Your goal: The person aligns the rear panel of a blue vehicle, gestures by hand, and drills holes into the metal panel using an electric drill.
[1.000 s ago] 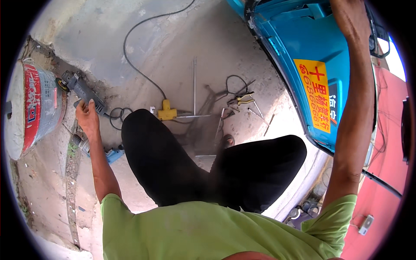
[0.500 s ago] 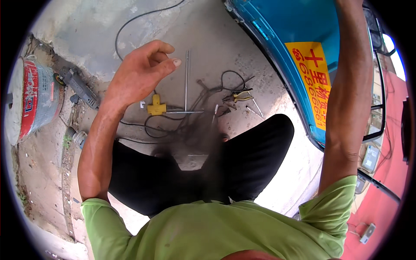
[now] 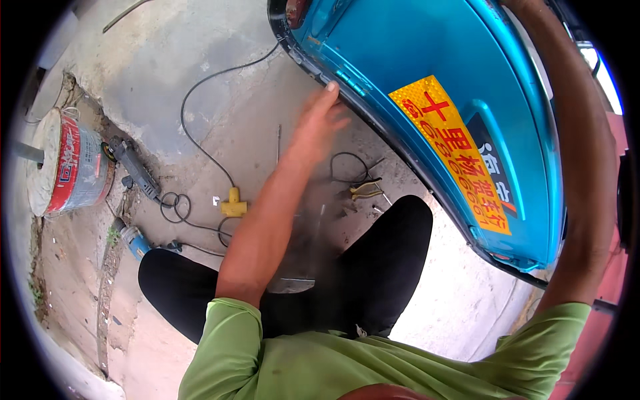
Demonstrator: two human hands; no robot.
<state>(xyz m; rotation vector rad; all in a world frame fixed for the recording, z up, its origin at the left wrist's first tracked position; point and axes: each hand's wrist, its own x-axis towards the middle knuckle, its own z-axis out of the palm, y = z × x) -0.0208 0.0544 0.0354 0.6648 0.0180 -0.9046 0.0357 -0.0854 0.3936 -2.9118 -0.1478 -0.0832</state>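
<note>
1. Pointing at the black edge trim (image 3: 373,123) of the blue panel (image 3: 433,47): left hand (image 3: 319,123), arm out in front.
2. Left fingers (image 3: 331,88): loosely spread, partly blurred, nothing visible in them. At the trim; can't tell if touching.
3. Blue panel starts right by the left fingertips and spreads away to their right. Metal hinge (image 3: 352,81) just right of the fingertips.
4. Right hand (image 3: 523,5): up at the panel's far side, cut off by the top of the view. Its fingers are out of sight, so opening and grip: can't tell.
5. Yellow sticker (image 3: 460,160) with red characters on the panel, right of and below the left fingers.
6. Yellow-handled pliers (image 3: 368,190) on the ground (image 3: 230,110), below the left fingers, slightly right.
7. Yellow connector (image 3: 233,203) on the ground, below and left of the left fingers.
8. Grey angle grinder (image 3: 137,167) well left of the left fingers, disc end beside the red-banded bucket (image 3: 87,167). Blue power tool (image 3: 135,241) lower left.
</note>
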